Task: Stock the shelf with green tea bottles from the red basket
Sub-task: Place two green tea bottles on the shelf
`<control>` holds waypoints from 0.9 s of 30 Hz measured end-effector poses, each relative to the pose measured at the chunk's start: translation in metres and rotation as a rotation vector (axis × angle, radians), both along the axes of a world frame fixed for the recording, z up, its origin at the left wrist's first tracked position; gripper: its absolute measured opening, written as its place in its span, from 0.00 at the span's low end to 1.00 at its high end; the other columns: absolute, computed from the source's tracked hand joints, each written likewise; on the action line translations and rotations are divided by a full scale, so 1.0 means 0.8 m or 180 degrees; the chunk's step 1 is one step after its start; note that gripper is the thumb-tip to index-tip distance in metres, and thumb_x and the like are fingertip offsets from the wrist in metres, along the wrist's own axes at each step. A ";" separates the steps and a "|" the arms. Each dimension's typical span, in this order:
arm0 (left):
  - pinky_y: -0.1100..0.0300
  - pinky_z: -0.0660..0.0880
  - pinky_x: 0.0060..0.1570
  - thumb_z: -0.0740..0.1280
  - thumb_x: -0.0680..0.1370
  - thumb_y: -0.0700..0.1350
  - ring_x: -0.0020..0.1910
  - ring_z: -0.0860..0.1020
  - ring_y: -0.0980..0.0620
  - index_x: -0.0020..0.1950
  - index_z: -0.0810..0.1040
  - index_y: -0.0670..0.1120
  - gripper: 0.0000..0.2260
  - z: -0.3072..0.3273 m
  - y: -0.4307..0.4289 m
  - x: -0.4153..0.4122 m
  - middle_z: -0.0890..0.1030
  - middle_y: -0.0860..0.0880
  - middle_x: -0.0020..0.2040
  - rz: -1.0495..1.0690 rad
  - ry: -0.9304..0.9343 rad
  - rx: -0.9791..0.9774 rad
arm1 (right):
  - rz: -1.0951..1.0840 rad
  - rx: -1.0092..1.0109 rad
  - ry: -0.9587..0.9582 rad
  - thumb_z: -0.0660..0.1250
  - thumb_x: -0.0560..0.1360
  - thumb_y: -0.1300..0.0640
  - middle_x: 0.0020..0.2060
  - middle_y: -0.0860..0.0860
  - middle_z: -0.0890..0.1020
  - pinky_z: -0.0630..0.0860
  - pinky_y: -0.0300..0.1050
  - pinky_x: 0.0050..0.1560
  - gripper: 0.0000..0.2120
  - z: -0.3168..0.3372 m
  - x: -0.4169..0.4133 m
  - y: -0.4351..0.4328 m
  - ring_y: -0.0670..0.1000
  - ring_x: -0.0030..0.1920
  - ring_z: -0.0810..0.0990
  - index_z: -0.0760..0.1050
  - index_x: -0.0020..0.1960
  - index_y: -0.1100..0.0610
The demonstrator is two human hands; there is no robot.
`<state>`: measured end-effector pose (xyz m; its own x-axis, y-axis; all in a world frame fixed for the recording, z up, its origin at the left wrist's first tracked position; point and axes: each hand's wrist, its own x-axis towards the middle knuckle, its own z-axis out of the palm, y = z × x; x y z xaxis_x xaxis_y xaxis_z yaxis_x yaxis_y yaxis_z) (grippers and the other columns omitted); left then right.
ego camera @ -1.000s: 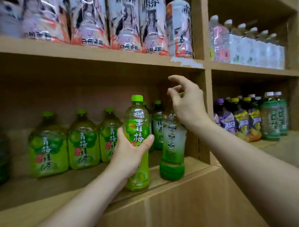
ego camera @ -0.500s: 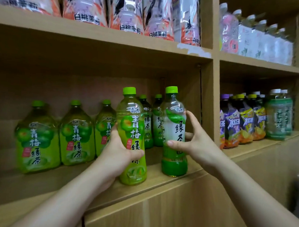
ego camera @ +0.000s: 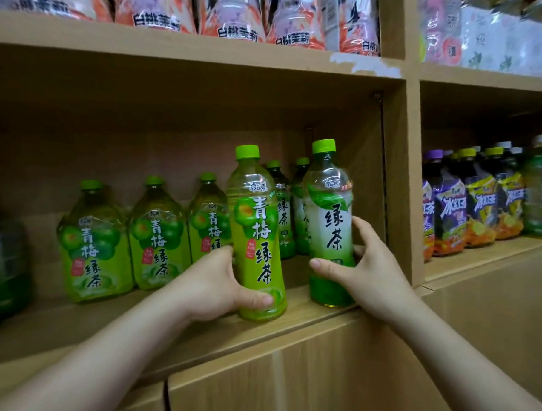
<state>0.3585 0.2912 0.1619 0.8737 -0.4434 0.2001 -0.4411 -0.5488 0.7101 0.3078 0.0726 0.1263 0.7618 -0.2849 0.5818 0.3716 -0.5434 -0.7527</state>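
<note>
Both hands are on the shelf [ego camera: 71, 330], each wrapped round a bottle standing upright near its front edge. The left hand [ego camera: 216, 283] grips the yellow-green bottle [ego camera: 256, 223] low down, its fingers [ego camera: 256, 299] curled round the base with the thumb across the front. The right hand [ego camera: 363, 271] holds the green tea bottle [ego camera: 328, 208] just to the right, with the thumb lying over the bottom of the label and the other fingers round the far side, close to the wooden side panel [ego camera: 401, 180]. The red basket is out of view.

The two bottles seem to be getting set in place or squared up, and the risks come from where they stand:

- **Front edge:** both are close to the lip, so letting go with a slight tilt, or dragging one back on release, could tip it off.
- **Bottles behind:** smaller green bottles [ego camera: 282, 205] stand right behind, so a firm push inward could knock them over.
- **Row on the left:** the row of squat bottles [ego camera: 156, 237] sits near the left wrist, and a careless pull-back could catch the nearest one.
- **Side panel:** the right fingers have little room against it and could jolt the bottle as they slip out.
</note>
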 end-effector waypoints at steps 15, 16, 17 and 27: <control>0.54 0.75 0.57 0.79 0.64 0.55 0.58 0.78 0.45 0.63 0.72 0.46 0.33 -0.015 -0.109 0.103 0.79 0.46 0.61 0.0721 -0.0631 0.0280 | -0.1041 -0.0456 0.0493 0.79 0.63 0.45 0.56 0.52 0.82 0.78 0.54 0.55 0.36 0.030 0.076 -0.028 0.58 0.56 0.80 0.65 0.65 0.50; 0.56 0.74 0.56 0.78 0.65 0.54 0.59 0.78 0.45 0.64 0.71 0.45 0.33 -0.015 -0.115 0.108 0.79 0.46 0.62 0.0727 -0.0629 0.0272 | -0.0995 -0.0372 0.0490 0.79 0.64 0.47 0.57 0.52 0.81 0.78 0.54 0.55 0.38 0.030 0.082 -0.028 0.59 0.56 0.80 0.64 0.67 0.49; 0.58 0.73 0.55 0.77 0.67 0.52 0.60 0.77 0.45 0.65 0.69 0.44 0.32 -0.016 -0.119 0.112 0.78 0.45 0.63 0.0730 -0.0612 0.0223 | -0.0943 -0.0274 0.0472 0.79 0.64 0.49 0.57 0.53 0.81 0.79 0.55 0.55 0.39 0.029 0.088 -0.027 0.60 0.57 0.80 0.62 0.69 0.49; 0.48 0.79 0.52 0.78 0.65 0.37 0.51 0.81 0.48 0.67 0.58 0.69 0.44 -0.025 -0.118 0.128 0.76 0.51 0.60 0.0360 -0.1611 -0.0939 | -0.0152 0.0421 -0.0224 0.69 0.73 0.68 0.65 0.53 0.69 0.83 0.59 0.34 0.43 0.023 0.120 -0.035 0.63 0.64 0.72 0.55 0.68 0.28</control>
